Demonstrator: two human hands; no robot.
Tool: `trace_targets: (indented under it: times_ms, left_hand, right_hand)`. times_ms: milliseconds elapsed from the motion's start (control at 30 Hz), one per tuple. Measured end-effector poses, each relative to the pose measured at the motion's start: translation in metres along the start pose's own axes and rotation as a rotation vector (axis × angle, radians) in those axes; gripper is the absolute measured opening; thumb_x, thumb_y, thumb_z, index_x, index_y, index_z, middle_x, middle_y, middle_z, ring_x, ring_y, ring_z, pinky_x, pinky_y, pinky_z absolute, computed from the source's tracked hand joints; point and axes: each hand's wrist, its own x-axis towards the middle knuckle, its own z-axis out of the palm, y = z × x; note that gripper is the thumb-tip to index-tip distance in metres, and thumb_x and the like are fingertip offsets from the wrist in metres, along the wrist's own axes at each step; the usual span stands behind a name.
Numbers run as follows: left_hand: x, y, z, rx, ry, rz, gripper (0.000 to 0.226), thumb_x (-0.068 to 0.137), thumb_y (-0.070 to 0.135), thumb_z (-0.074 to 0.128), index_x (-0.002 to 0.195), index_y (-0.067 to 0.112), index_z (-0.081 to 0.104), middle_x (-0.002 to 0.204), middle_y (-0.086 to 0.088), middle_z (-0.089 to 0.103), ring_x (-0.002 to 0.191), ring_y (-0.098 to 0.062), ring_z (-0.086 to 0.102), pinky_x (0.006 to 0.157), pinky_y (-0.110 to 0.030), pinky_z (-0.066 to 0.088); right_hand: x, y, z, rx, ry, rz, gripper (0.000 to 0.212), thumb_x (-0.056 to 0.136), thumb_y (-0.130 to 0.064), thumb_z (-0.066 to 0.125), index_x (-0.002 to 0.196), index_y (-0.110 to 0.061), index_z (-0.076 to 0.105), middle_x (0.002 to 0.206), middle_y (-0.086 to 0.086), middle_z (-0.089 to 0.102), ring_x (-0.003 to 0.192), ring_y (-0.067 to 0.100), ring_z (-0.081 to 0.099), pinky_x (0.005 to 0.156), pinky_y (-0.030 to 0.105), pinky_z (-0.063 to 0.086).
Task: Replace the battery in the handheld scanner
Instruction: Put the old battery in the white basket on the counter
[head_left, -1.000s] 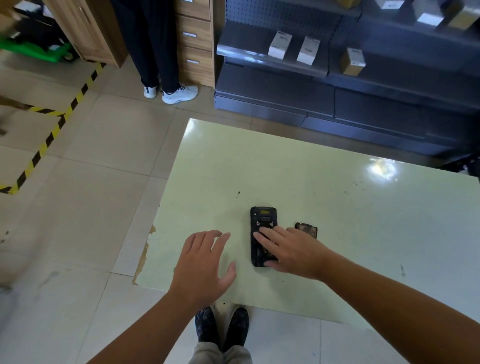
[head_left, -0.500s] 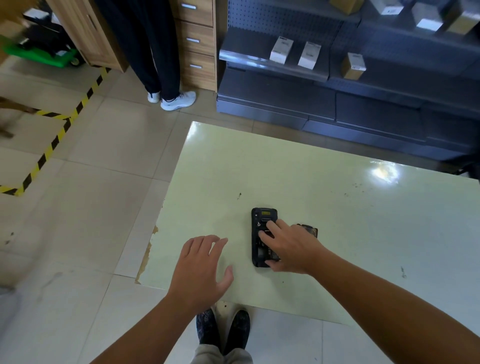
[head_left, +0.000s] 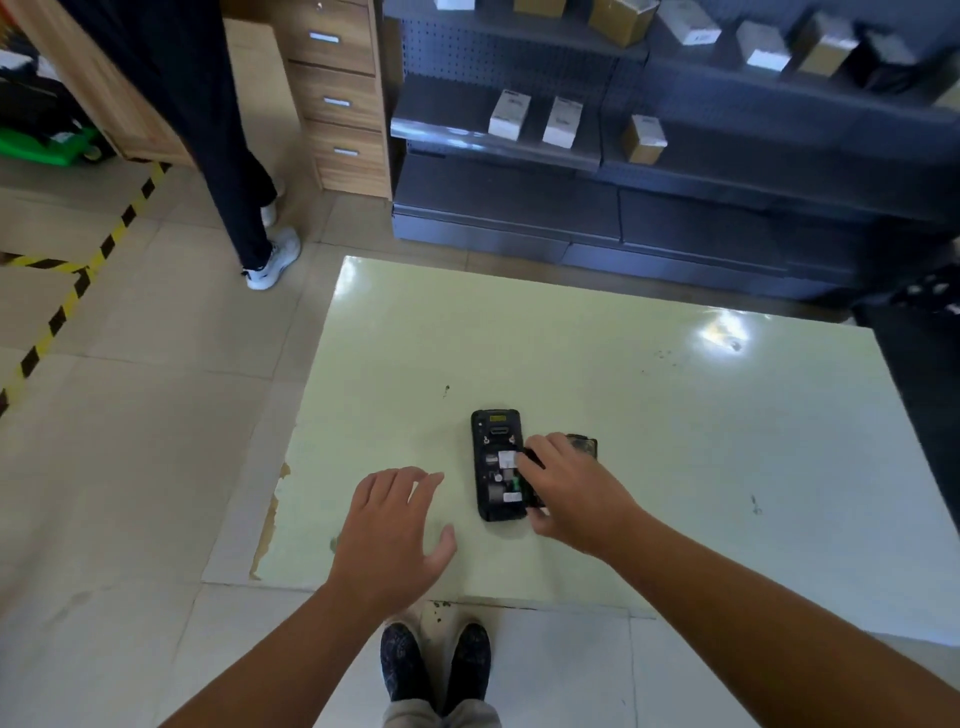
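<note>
The black handheld scanner lies face down on the pale green table, near its front edge. Its back compartment is uncovered, showing white labels and a green part. My right hand pinches a dark flat battery, tilted up along the scanner's right side. A second small dark part lies just right of the scanner, half hidden behind my right hand. My left hand is spread open, palm down, left of the scanner and apart from it.
A person in dark trousers stands on the floor at the far left. Wooden drawers and dark shelving with small boxes stand beyond the table. The table's left edge is chipped. Yellow-black tape marks the floor.
My right hand has shifted right off the scanner's back, tilting the battery up and exposing the compartment. My left hand has stayed open beside it. The camera has tilted slightly.
</note>
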Motion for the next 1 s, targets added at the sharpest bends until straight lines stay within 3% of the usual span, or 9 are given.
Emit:
trace_targets:
  times_ms: [233, 400, 533, 733, 1000]
  left_hand:
    - [0.060, 0.099, 0.004, -0.030, -0.048, 0.240, 0.055, 0.083, 0.050, 0.054, 0.123, 0.016, 0.067, 0.115, -0.004, 0.070, 0.107, -0.028, 0.065, 0.101, -0.045, 0.048]
    - [0.079, 0.189, 0.005, -0.041, -0.068, 0.426, 0.054, 0.083, 0.049, 0.056, 0.124, 0.016, 0.069, 0.114, -0.003, 0.070, 0.105, -0.026, 0.065, 0.099, -0.044, 0.048]
    - [0.090, 0.254, 0.016, 0.006, -0.081, 0.477, 0.054, 0.084, 0.050, 0.055, 0.124, 0.016, 0.069, 0.114, -0.004, 0.069, 0.104, -0.028, 0.066, 0.097, -0.048, 0.052]
    - [0.097, 0.405, 0.057, 0.065, -0.095, 0.559, 0.052, 0.082, 0.053, 0.054, 0.118, 0.020, 0.072, 0.109, 0.000, 0.069, 0.098, -0.025, 0.067, 0.093, -0.045, 0.056]
    - [0.113, 0.616, 0.112, 0.122, -0.154, 0.586, 0.061, 0.089, 0.062, 0.038, 0.123, 0.025, 0.073, 0.121, -0.001, 0.073, 0.109, -0.024, 0.068, 0.100, -0.046, 0.052]
  right_hand:
    - [-0.089, 0.024, -0.038, -0.038, 0.033, 0.217, 0.047, 0.081, -0.024, 0.068, 0.122, -0.004, 0.059, 0.122, 0.015, 0.056, 0.108, 0.032, 0.051, 0.069, 0.042, 0.060]
    - [-0.167, 0.069, -0.044, 0.008, 0.037, 0.383, 0.043, 0.084, -0.026, 0.065, 0.122, -0.006, 0.058, 0.123, 0.013, 0.054, 0.110, 0.029, 0.049, 0.078, 0.041, 0.058]
    - [-0.233, 0.114, -0.039, 0.065, 0.079, 0.429, 0.035, 0.082, -0.025, 0.064, 0.113, -0.009, 0.060, 0.118, 0.009, 0.054, 0.106, 0.027, 0.049, 0.074, 0.037, 0.054]
    - [-0.345, 0.207, -0.016, 0.126, 0.135, 0.483, 0.038, 0.083, -0.034, 0.064, 0.114, -0.012, 0.060, 0.117, 0.007, 0.054, 0.101, 0.022, 0.048, 0.078, 0.033, 0.052]
    - [-0.493, 0.343, -0.006, 0.155, 0.163, 0.566, 0.041, 0.087, -0.038, 0.064, 0.118, -0.013, 0.058, 0.120, 0.008, 0.049, 0.108, 0.024, 0.047, 0.084, 0.040, 0.055]
